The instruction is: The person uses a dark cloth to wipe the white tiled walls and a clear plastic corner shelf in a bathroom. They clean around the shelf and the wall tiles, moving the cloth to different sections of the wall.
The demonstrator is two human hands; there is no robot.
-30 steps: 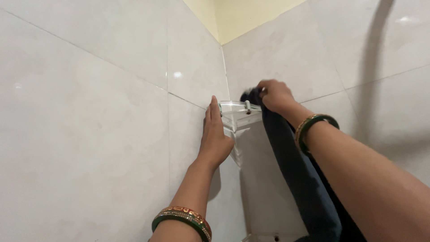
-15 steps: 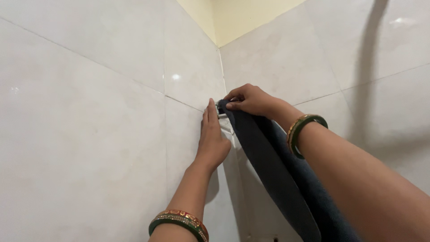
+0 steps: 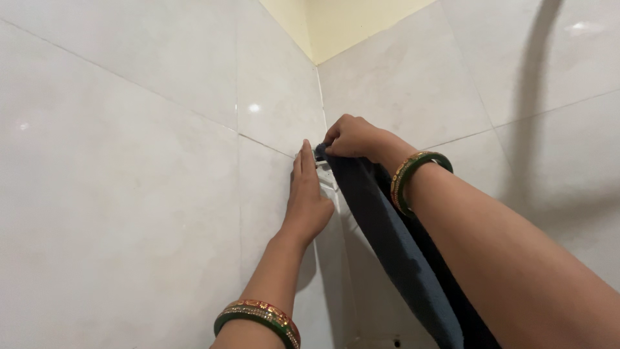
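A clear glass corner shelf (image 3: pixel 325 173) is fixed where two tiled walls meet; most of it is covered. My right hand (image 3: pixel 352 137) is shut on a dark cloth (image 3: pixel 387 239) and presses it onto the shelf's top, near the corner. The cloth hangs down from that hand along my forearm. My left hand (image 3: pixel 307 200) lies flat against the left wall, fingers straight and together, its fingertips beside the shelf's left edge. It holds nothing. Both wrists wear green and gold bangles.
Glossy white wall tiles (image 3: pixel 129 161) fill the left and right sides, meeting in a corner seam. A pale yellow painted wall strip (image 3: pixel 336 22) shows above the tiles. A dark shadow streak (image 3: pixel 529 116) falls on the right wall.
My right hand has carried the dark cloth from the shelf's right edge leftward over its top toward the corner. The cloth now hides most of the shelf. My left hand stays flat on the wall.
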